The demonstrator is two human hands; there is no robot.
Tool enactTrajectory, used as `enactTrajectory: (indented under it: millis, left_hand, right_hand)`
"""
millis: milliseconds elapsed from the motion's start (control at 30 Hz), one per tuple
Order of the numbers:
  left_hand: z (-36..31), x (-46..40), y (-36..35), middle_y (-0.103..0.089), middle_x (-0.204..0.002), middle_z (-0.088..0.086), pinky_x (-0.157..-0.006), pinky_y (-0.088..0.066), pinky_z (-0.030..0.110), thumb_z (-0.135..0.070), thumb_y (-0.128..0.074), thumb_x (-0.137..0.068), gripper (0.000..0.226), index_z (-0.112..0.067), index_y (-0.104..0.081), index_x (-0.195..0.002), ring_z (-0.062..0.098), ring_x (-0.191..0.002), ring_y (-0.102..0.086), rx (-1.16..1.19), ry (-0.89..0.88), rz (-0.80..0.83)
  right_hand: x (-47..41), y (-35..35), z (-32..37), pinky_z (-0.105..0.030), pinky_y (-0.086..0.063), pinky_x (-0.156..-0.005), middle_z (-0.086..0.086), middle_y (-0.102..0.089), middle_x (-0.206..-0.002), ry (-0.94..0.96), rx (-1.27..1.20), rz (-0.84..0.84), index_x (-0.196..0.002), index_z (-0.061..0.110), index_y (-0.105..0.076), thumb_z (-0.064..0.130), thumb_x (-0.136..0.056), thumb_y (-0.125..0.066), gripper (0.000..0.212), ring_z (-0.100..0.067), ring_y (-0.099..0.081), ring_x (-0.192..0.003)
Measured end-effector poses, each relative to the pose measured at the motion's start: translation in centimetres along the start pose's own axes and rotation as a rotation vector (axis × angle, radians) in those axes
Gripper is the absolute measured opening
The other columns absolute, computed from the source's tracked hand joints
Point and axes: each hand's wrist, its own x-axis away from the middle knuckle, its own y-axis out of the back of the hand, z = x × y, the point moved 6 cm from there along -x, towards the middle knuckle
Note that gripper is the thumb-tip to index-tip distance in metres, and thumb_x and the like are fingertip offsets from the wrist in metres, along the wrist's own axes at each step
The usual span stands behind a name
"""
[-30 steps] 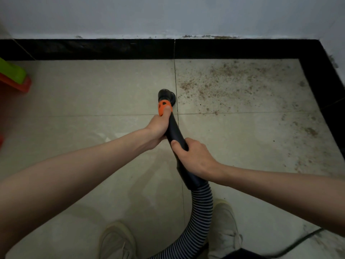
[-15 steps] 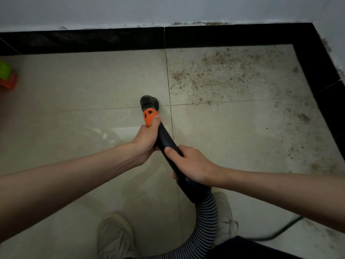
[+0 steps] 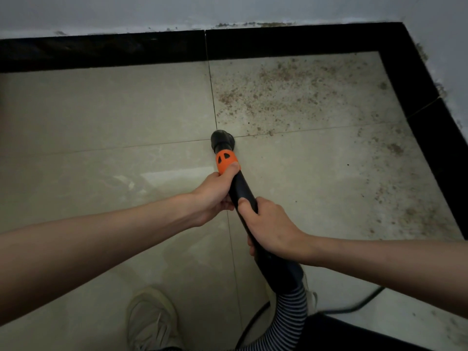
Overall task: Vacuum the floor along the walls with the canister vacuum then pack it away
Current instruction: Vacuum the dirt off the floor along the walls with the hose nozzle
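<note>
Since half a second ago the nozzle (image 3: 222, 140) has shifted from inside the near-left tile to the crossing of the grout lines, at the edge of the dirt, and the green and orange object at the left edge has gone from view. Both hands are clamped on the black wand (image 3: 243, 191): the left hand (image 3: 215, 192) grips it high, thumb pressed on the orange collar (image 3: 226, 160), and the right hand (image 3: 269, 228) is wrapped round it lower down. Below the right hand the wand joins the striped hose (image 3: 291, 315), which curves down toward the dark canister body (image 3: 354, 335) at the bottom edge. A black cord (image 3: 364, 302) lies on the floor to the right. Brown grit (image 3: 286, 89) is scattered over the far-right tile up to the black border (image 3: 417, 102) along the wall (image 3: 152, 11). One pale shoe (image 3: 152, 323) stands left of the hose; another is mostly hidden behind it.
</note>
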Motion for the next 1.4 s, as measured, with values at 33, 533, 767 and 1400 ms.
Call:
enactTrajectory:
  millis: [33,533,767,1400]
  left_hand:
    - [0.0,-0.1,0.2,-0.055,-0.077,0.007,-0.069,-0.045,0.031,-0.044,-0.043,-0.097,0.035,-0.010,-0.050,-0.093,0.019,-0.070,-0.054,0.006,-0.003,-0.015]
    - [-6.3,-4.6,5.8,-0.052,-0.075,0.006,-0.061,-0.045,0.027,-0.044,-0.039,-0.098,0.041,-0.005,-0.050,-0.094,0.017,-0.066,-0.051,0.179,-0.089,-0.225]
    - [-7.7,-7.6,8.3,-0.055,-0.072,0.005,-0.071,-0.048,0.032,-0.049,-0.034,-0.098,0.045,-0.010,-0.052,-0.086,0.018,-0.066,-0.053,0.117,-0.120,-0.273]
    - [-15.2,-16.7,10.6,-0.056,-0.091,0.009,-0.081,-0.049,0.037,-0.057,-0.031,-0.096,0.058,-0.005,-0.051,-0.112,0.027,-0.091,-0.057,0.046,-0.162,-0.338]
  right_hand:
    - [-0.2,-0.1,0.3,-0.028,-0.050,-0.040,-0.004,-0.061,-0.046,0.009,0.004,0.015,-0.084,0.012,-0.050,0.050,-0.090,-0.036,0.041,-0.022,-0.063,-0.041]
    - [-6.8,-2.0,5.9,-0.027,-0.046,-0.059,-0.001,-0.062,-0.076,0.025,-0.020,0.087,-0.072,0.019,-0.054,0.056,-0.095,-0.045,0.044,-0.017,-0.061,-0.069]
    - [-9.2,-4.2,4.8,-0.023,-0.047,-0.067,0.000,-0.064,-0.095,0.006,-0.130,0.132,-0.102,0.019,-0.055,0.055,-0.090,-0.056,0.038,-0.015,-0.063,-0.086]
    - [-17.5,0.4,9.3,-0.025,-0.052,-0.057,0.003,-0.065,-0.070,0.142,-0.137,-0.209,-0.078,0.022,-0.062,0.039,-0.087,-0.067,0.020,-0.009,-0.062,-0.060]
